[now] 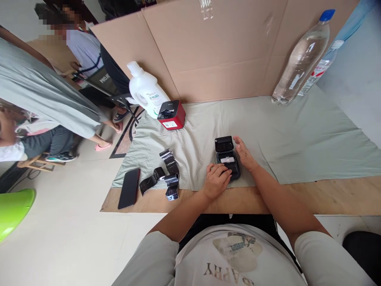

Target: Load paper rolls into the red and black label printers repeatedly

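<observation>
A small black label printer (227,159) lies on the pale green cloth (297,135) near the front edge of the worktop (327,194), its hinged lid thrown back away from the person so that a white roll or strip shows in the open bay. The left hand (216,180) rests on the near end of the printer, its fingers (222,171) curled down onto the casing and the edge of the bay, holding nothing else. The right hand (244,154) lies flat against the printer's right side, fingers together and stretched out, steadying rather than gripping. The printer looks like a light, stiff plastic shell with a smooth, somewhat slippery finish; my judgement is that the body is best held by its two long sides, low down, since the raised lid hangs on a hinge that would likely give if pulled or used as a handle, and the paper inside is thin and easily creased. To the left lie curling strips of glossy black ribbon (166,174) and a dark phone (129,188); farther back stand a red-and-black printer (172,114), a white detergent bottle (145,90) and a clear water bottle (302,59) before a cardboard screen (223,47).
</observation>
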A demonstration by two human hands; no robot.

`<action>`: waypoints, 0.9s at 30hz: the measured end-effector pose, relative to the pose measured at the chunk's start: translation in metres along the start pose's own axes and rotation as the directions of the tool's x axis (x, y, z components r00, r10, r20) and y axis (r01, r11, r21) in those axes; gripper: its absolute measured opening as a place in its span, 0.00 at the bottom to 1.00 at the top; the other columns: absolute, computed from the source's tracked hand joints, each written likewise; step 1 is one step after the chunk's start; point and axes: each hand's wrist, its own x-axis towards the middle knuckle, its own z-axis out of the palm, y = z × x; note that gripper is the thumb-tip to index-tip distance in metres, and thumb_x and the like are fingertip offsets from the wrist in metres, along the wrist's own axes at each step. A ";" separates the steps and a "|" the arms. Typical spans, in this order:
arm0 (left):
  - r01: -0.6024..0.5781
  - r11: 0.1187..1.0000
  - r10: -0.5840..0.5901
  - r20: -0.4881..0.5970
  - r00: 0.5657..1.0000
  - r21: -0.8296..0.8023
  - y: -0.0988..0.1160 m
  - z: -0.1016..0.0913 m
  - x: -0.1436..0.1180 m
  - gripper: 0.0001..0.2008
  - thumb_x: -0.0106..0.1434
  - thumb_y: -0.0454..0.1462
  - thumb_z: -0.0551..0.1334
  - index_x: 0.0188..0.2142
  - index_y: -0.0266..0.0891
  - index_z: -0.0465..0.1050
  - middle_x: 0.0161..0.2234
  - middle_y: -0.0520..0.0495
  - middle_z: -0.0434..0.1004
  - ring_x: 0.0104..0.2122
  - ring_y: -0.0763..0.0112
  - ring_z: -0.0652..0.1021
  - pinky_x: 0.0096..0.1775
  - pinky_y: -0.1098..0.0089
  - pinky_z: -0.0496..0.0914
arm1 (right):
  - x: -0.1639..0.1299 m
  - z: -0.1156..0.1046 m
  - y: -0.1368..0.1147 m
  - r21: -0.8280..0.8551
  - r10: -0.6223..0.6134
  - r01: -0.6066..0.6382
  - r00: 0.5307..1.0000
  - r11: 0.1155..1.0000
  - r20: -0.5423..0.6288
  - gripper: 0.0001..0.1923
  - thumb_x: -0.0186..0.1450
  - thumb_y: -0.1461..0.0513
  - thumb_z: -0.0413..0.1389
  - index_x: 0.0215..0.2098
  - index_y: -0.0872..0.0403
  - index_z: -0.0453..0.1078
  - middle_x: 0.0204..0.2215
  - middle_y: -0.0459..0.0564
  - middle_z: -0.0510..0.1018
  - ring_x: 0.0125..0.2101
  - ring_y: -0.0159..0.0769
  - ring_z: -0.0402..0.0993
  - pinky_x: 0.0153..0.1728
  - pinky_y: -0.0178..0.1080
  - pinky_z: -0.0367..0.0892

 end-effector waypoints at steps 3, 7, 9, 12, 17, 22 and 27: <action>-0.010 1.000 0.010 -0.007 1.000 0.001 0.001 -0.002 -0.002 0.07 0.66 0.36 0.62 0.41 0.44 0.79 0.39 0.46 0.81 0.47 0.60 0.78 0.51 0.56 0.62 | 0.000 -0.003 -0.011 -0.013 0.001 -0.001 0.999 1.000 0.038 0.36 0.67 0.36 0.40 0.60 0.48 0.66 0.60 0.55 0.71 0.60 0.46 0.66 0.60 0.53 0.63; -0.031 0.995 0.035 -0.042 0.999 0.098 0.004 -0.001 -0.006 0.08 0.66 0.36 0.62 0.42 0.43 0.79 0.36 0.46 0.80 0.42 0.62 0.77 0.45 0.59 0.64 | -0.008 -0.005 -0.016 -0.108 -0.023 0.031 0.997 0.994 0.078 0.29 0.68 0.40 0.44 0.43 0.49 0.76 0.46 0.54 0.78 0.51 0.44 0.72 0.56 0.52 0.65; -0.045 0.994 0.052 -0.061 0.997 0.104 0.004 -0.001 -0.008 0.08 0.66 0.36 0.62 0.43 0.42 0.79 0.35 0.45 0.79 0.40 0.63 0.76 0.44 0.60 0.64 | -0.013 -0.004 -0.014 -0.153 -0.042 0.057 0.994 0.987 0.097 0.23 0.64 0.42 0.54 0.40 0.50 0.76 0.44 0.54 0.78 0.50 0.44 0.72 0.54 0.52 0.67; 0.001 1.000 -0.002 -0.058 0.998 -0.006 0.001 -0.002 -0.007 0.07 0.67 0.40 0.62 0.39 0.42 0.78 0.36 0.45 0.78 0.40 0.63 0.75 0.45 0.59 0.65 | -0.019 0.000 -0.007 -0.210 -0.063 0.077 0.995 0.975 0.072 0.20 0.60 0.48 0.60 0.43 0.50 0.75 0.49 0.56 0.75 0.54 0.47 0.69 0.54 0.53 0.67; 0.456 0.844 -0.485 -0.038 0.874 -0.281 -0.023 0.001 0.009 0.14 0.68 0.43 0.59 0.48 0.39 0.73 0.45 0.41 0.75 0.46 0.61 0.74 0.48 0.59 0.69 | -0.023 0.003 0.000 -0.205 0.158 -0.145 0.986 0.968 0.051 0.30 0.59 0.52 0.61 0.57 0.52 0.67 0.55 0.59 0.73 0.54 0.48 0.71 0.55 0.54 0.68; 0.642 0.676 -0.599 0.237 0.765 -0.363 -0.044 0.014 0.024 0.25 0.64 0.43 0.63 0.59 0.40 0.65 0.55 0.39 0.71 0.51 0.59 0.72 0.53 0.56 0.69 | -0.020 0.000 -0.003 -0.270 0.246 -0.218 0.966 0.938 0.075 0.33 0.59 0.51 0.62 0.60 0.52 0.66 0.55 0.60 0.74 0.53 0.48 0.73 0.56 0.54 0.67; 0.606 0.684 -0.541 0.275 0.795 -0.405 -0.046 0.018 0.024 0.24 0.63 0.40 0.62 0.58 0.41 0.66 0.57 0.39 0.70 0.54 0.58 0.71 0.55 0.56 0.68 | -0.017 -0.002 -0.007 -0.333 0.242 -0.191 0.963 0.923 0.120 0.31 0.60 0.54 0.61 0.60 0.52 0.65 0.55 0.59 0.75 0.52 0.47 0.74 0.55 0.52 0.69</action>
